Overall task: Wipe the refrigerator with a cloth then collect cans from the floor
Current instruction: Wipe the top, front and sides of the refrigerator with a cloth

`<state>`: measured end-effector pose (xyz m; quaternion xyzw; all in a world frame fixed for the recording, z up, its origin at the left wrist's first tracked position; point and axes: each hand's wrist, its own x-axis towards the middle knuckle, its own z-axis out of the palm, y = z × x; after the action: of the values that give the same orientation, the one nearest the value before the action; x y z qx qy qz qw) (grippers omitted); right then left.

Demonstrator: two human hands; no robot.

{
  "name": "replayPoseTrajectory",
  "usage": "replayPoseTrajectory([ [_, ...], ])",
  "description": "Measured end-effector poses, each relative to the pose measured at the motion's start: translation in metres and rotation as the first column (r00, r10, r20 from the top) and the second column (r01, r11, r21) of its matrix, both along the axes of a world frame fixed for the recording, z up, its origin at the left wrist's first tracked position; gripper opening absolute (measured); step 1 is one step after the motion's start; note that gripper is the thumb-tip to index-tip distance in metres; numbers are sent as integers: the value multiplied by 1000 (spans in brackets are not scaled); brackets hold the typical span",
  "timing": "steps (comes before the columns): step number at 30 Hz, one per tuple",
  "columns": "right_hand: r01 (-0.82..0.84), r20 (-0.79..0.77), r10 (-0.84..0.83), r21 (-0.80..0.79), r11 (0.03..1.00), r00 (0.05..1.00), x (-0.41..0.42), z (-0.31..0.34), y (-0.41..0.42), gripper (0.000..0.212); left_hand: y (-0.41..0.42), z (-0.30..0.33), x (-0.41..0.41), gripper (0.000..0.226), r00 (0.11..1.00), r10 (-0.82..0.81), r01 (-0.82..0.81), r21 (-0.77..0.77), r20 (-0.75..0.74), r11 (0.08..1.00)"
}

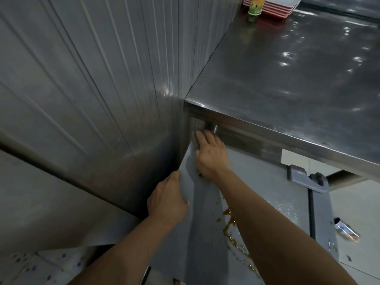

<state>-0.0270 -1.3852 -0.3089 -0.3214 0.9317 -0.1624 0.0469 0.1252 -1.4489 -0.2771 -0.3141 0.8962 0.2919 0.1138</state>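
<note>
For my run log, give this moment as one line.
left hand grips door edge | right hand pressed on refrigerator door | can on floor

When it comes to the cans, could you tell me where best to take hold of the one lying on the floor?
Grip the can across its round side from above: it lies tipped over, open end up-left, sides clear.

It looks like a commercial kitchen. A stainless steel counter [287, 79] meets a ribbed metal wall [92, 79], with stacked red trays [275, 9] at the back and a grey refrigerator door [257, 182] beneath.
</note>
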Motion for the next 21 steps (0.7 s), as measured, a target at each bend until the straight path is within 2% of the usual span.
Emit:
replayPoseTrajectory([
  [3,-179,28,178,37,983,984,-12,-2,-22,49,1,1,-1,76,1000,8,-8,5,28,1000],
  [6,-267,26,266,92,959,964,-20,-3,-22,42,1,6,-3,68,998,14,-17,37,56,999],
  [9,-344,-17,346,71,936,938,-3,0,-11,39,5,11,2,51,994,97,-100,59,46,993],
  [11,-428,-19,428,34,903,903,24,2,-2,36,9,14,18,49,990,139,-139,19,20,990],
  [14,-527,-1,527,-19,850,850,74,5,11,40,13,13,53,48,982,182,-182,-13,57,983],
  [17,-623,7,623,-14,782,782,93,7,22,49,17,9,77,39,975,211,-213,30,70,977],
  [19,-639,25,639,20,769,769,75,6,22,51,16,7,78,35,975,215,-218,46,63,975],
  [21,-536,25,536,10,844,844,46,5,16,55,14,6,76,35,974,214,-218,55,75,974],
])
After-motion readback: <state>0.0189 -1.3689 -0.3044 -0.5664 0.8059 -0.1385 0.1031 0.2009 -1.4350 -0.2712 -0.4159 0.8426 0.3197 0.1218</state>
